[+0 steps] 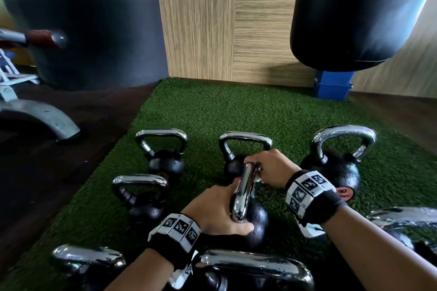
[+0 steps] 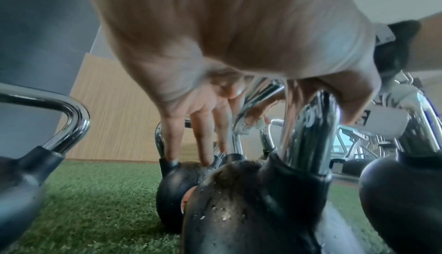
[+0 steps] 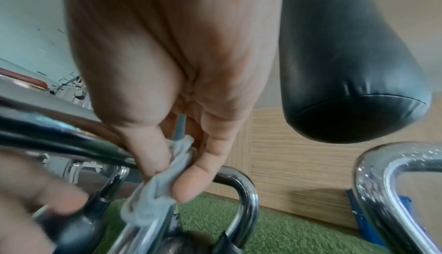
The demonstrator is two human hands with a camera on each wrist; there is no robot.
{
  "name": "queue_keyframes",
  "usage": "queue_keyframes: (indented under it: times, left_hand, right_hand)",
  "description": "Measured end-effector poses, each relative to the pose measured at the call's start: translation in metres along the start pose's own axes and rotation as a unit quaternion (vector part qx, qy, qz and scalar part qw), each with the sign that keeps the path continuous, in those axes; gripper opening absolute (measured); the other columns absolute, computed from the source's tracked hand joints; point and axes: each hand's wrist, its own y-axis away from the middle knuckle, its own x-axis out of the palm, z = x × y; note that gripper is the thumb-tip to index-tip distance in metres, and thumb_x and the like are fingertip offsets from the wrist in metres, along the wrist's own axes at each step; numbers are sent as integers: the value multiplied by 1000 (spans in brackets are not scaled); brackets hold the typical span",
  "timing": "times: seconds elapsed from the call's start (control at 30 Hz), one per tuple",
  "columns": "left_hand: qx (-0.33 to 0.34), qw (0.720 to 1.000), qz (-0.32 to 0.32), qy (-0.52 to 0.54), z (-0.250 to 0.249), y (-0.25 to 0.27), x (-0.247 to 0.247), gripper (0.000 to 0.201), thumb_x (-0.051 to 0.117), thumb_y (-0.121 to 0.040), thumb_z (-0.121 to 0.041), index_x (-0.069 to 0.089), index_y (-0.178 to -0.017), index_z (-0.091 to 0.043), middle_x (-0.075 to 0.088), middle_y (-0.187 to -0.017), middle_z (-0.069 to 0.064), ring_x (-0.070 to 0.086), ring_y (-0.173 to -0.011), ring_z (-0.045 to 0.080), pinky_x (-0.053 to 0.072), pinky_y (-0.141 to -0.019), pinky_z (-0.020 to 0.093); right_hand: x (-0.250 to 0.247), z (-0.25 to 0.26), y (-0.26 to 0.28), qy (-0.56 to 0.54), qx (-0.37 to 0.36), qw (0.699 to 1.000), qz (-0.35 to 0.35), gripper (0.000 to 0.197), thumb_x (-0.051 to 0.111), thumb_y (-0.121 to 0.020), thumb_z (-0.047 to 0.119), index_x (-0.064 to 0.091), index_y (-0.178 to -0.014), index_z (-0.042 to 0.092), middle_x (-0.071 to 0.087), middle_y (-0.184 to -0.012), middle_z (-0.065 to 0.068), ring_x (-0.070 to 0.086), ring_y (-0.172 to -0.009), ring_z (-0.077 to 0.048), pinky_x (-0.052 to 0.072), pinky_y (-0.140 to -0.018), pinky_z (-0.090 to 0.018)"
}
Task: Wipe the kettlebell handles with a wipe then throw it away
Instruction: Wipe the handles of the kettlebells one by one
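On the green turf (image 1: 236, 111) stands a black kettlebell (image 1: 257, 222) with a chrome handle (image 1: 244, 191) running away from me. My left hand (image 1: 224, 205) holds the handle's near end, thumb under the bend and fingers reaching down its left side toward the ball (image 2: 227, 197). At the handle's far bend my right hand (image 1: 262, 168) pinches a crumpled white wipe (image 3: 153, 197) between thumb and fingers, and the wipe is pressed against the chrome. In the head view only a scrap of the wipe (image 1: 259, 176) shows.
Several more chrome-handled kettlebells crowd round: one behind (image 1: 246, 142), one far left (image 1: 163, 149), one right (image 1: 343, 146), one near left (image 1: 139, 191), one below my wrists (image 1: 255, 269). A black punching bag (image 1: 354, 14) hangs above a blue box (image 1: 332, 87). A bench foot (image 1: 47, 118) lies left.
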Motion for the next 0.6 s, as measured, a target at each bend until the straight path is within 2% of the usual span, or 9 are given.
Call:
queue_keyframes:
  times: [0.07, 0.1, 0.17, 0.27, 0.37, 0.47, 0.53, 0.6]
  left_hand:
    - [-4, 1000, -16, -9, 1, 2, 2, 44, 73, -67, -65, 61, -97, -35, 73, -82, -18, 69, -74, 1, 60, -77, 32]
    - [-9, 1000, -25, -8, 2, 2, 4, 41, 74, -66, -64, 62, -90, -33, 73, -79, -20, 69, -71, -1, 60, -75, 31]
    - [-15, 999, -42, -7, 5, 2, 4, 39, 77, -64, -64, 64, -83, -32, 72, -76, -25, 68, -69, -6, 58, -71, 22]
    - [-16, 999, -40, -17, 10, 3, -3, 42, 79, -63, -66, 66, -76, -29, 71, -72, -28, 67, -66, -9, 47, -62, 8]
    - [-27, 999, -26, -9, 20, 6, -14, 43, 80, -62, -70, 68, -75, -31, 71, -71, -27, 68, -65, -9, 47, -60, 7]
    - [-64, 997, -48, -2, 35, 11, -29, 46, 83, -57, -73, 74, -79, -33, 72, -73, -26, 68, -70, -9, 51, -65, 11]
    - [-73, 994, -75, 20, 44, 14, -36, 43, 88, -58, -66, 78, -83, -33, 74, -75, -25, 69, -74, -8, 51, -70, 12]
    - [-74, 992, -90, 38, 47, 12, -39, 32, 90, -64, -56, 78, -80, -32, 74, -74, -22, 68, -71, -7, 47, -66, 11]
  right_hand:
    - [-3, 3, 0, 27, 6, 1000, 13, 16, 59, -81, 7, 63, -77, 22, 66, -73, 4, 66, -76, -15, 54, -74, -25]
    - [-3, 4, 0, 28, 6, 999, 15, 18, 59, -81, 7, 60, -74, 23, 63, -70, 4, 65, -74, -15, 53, -72, -24]
    - [-6, 7, 3, 27, 16, 999, 24, 14, 59, -81, 8, 61, -76, 21, 65, -72, 3, 67, -74, -17, 54, -73, -25]
    - [-11, 11, 5, 39, 39, 997, 45, 16, 56, -81, 6, 67, -84, 16, 69, -79, -2, 69, -79, -21, 58, -77, -30]
    - [-14, 12, 8, 68, 64, 994, 59, 17, 55, -82, 8, 69, -87, 16, 69, -85, -4, 69, -84, -24, 59, -80, -34]
    - [-19, 13, 19, 93, 107, 987, 74, 11, 57, -80, 7, 65, -78, 15, 62, -75, -2, 66, -79, -25, 53, -69, -28]
    - [-21, 15, 30, 89, 143, 983, 79, 13, 59, -78, 7, 58, -69, 17, 53, -65, 1, 62, -72, -25, 50, -63, -27]
    - [-22, 22, 41, 92, 172, 977, 82, 15, 60, -76, 8, 53, -66, 18, 49, -61, 2, 58, -68, -24, 49, -62, -26]
